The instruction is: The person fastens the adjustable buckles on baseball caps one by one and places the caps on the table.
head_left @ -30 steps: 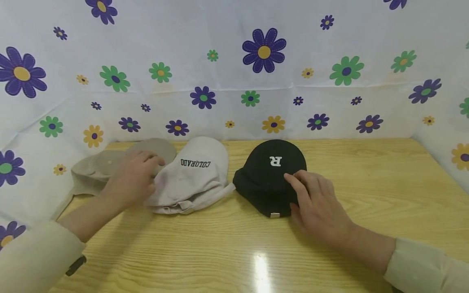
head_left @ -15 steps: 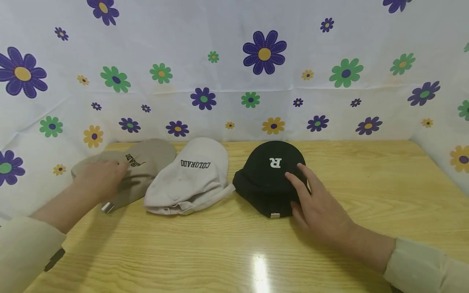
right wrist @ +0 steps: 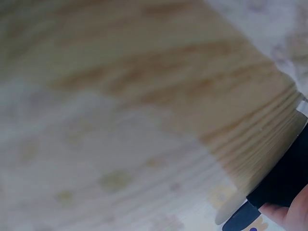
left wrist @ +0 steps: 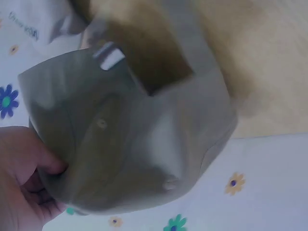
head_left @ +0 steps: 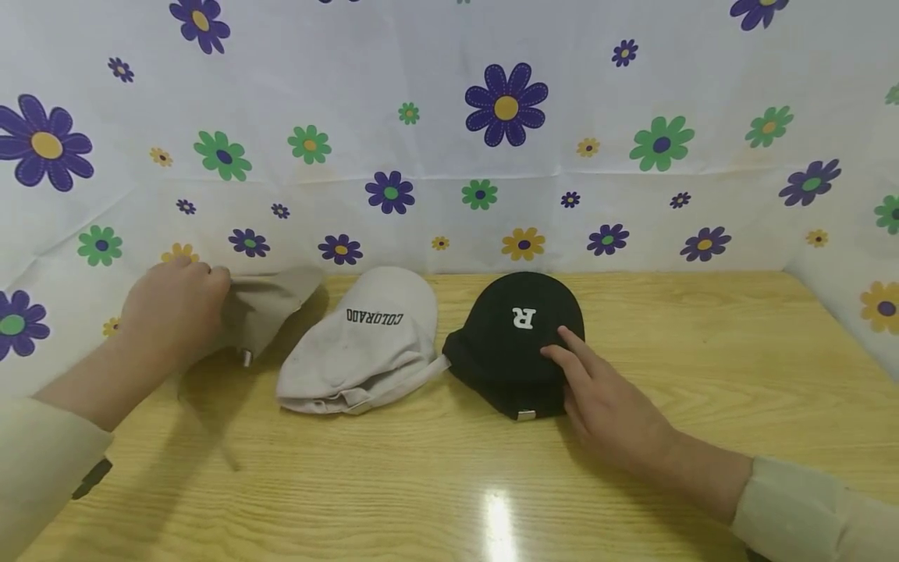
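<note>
My left hand (head_left: pixel 172 312) pinches a khaki baseball cap (head_left: pixel 260 316) at the left of the head view, lifted and tilted above the table. In the left wrist view the thumb presses into the edge of the cap (left wrist: pixel 134 154), whose strap and metal buckle (left wrist: pixel 110 57) show at the top. A black baseball cap (head_left: pixel 520 351) with a white R sits on the table, right of centre. My right hand (head_left: pixel 614 402) rests against its right side, fingers extended over the crown. Between them lies a pale grey baseball cap (head_left: pixel 358 351) lettered COLORADO.
The caps are on a light wooden table (head_left: pixel 393 484). A white cloth (head_left: pixel 435 94) with printed flowers hangs behind the table and along its sides. The pale grey cap's strap reaches close to the black cap.
My left hand has moved left to the khaki cap, taken hold of it and raised it off the table, tipping it over. The right hand has stayed at the black cap, its fingers shifting slightly.
</note>
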Available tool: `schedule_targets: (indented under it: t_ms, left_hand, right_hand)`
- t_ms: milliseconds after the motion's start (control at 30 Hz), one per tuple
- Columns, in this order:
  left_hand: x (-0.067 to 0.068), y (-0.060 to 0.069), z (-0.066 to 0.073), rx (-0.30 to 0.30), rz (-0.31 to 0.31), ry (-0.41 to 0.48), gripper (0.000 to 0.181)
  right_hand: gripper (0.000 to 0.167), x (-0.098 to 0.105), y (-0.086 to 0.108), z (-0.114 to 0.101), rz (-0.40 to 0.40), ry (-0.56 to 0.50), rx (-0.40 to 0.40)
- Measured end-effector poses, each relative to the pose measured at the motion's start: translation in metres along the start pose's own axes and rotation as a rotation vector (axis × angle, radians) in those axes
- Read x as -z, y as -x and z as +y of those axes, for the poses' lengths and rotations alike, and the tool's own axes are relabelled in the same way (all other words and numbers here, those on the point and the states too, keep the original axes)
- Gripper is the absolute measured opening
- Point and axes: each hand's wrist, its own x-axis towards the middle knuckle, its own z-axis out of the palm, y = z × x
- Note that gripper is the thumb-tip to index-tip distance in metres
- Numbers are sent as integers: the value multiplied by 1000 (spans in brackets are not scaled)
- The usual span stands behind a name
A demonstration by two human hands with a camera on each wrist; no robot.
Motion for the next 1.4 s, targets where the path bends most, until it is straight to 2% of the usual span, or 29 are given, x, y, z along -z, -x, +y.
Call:
schedule_targets:
  t_ms: [133, 333, 567, 733, 867, 1000, 1233, 1400]
  left_hand:
    - [16, -5, 1, 17, 71, -2, 12]
    - [38, -12, 7, -3, 170, -8, 19]
    - [53, -23, 32, -116, 358, 8, 18]
    - [59, -30, 53, -186, 451, 45, 17]
    - [64, -36, 66, -225, 488, 66, 14]
    - [68, -40, 74, -252, 499, 84, 13]
    - [73, -48, 85, -269, 506, 88, 13]
    - [77, -55, 94, -273, 508, 88, 12]
  right_hand:
    - [52, -2, -1, 0, -3, -7, 8]
    - [49, -4, -2, -2, -11, -26, 23]
    - [48, -9, -6, -8, -13, -58, 57]
    - [47, -13, -12, -16, -7, -68, 74]
    - [48, -15, -16, -24, -10, -74, 91]
    - [47, -17, -20, -31, -11, -85, 110]
    - [45, -21, -29, -45, -28, -113, 118]
    - [48, -28, -35, -55, -43, -97, 154]
